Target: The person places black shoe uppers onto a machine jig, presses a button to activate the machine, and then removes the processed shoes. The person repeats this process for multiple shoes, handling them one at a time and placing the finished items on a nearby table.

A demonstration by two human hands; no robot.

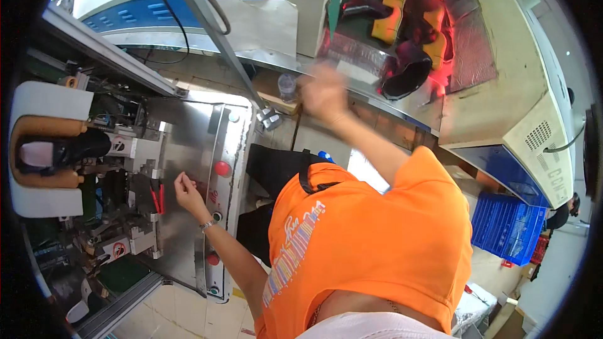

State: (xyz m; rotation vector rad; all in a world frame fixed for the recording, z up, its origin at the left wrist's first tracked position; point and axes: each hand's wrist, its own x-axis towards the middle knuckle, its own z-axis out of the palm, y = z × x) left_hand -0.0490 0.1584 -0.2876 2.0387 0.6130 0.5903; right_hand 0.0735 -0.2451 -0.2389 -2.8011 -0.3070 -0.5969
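Note:
My left hand [190, 192], with a bracelet at its wrist, is above the metal front plate [185, 135] of a machine on the left. Its fingers are curled together, and I cannot make out anything in them. A red push button [222, 168] sits to its right. Beyond the plate, a black shoe upper [94, 143] lies between brown pads [56, 127] in the machine. My right hand [323, 93] is smeared by motion, near a clear plastic cup [287, 87] and short of a heating unit's opening. Whether it holds anything is not visible.
In the red-lit opening at upper right are a dark boot-like piece [407, 74] and yellow shoe-shaped forms [391, 14]. A slanting metal post [220, 37] rises between the machines. Red-handled pliers [157, 198] are at the left machine. A blue crate [507, 227] stands at right.

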